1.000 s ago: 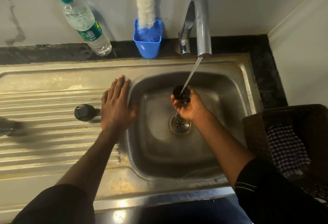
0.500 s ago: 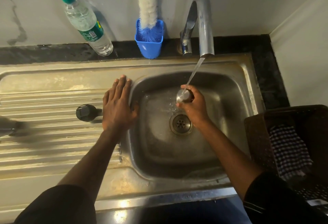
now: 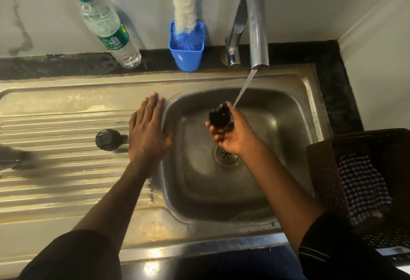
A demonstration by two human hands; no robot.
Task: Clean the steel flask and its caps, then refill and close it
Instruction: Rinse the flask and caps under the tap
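Note:
My right hand point(image 3: 230, 136) holds a small cup-shaped flask cap point(image 3: 220, 116) over the sink basin point(image 3: 277, 124), its dark hollow facing up. Water from the tap point(image 3: 255, 33) streams onto the cap's rim. My left hand point(image 3: 147, 133) rests flat, fingers straight, on the sink's edge between drainboard and basin. A black stopper cap point(image 3: 106, 139) lies on the drainboard just left of that hand. The steel flask point(image 3: 11, 157) shows only as a blurred shape at the far left edge.
A clear water bottle point(image 3: 108, 31) with a green cap leans against the back wall. A blue holder point(image 3: 186, 54) holds a white bottle brush point(image 3: 185, 6). At the right stands a dark basket point(image 3: 321, 168) with a checked cloth point(image 3: 363, 188). The drain point(image 3: 226, 156) sits under my right wrist.
My right hand has turned the cap from steel side up half a second ago back to hollow side up under the stream. My left hand has stayed put.

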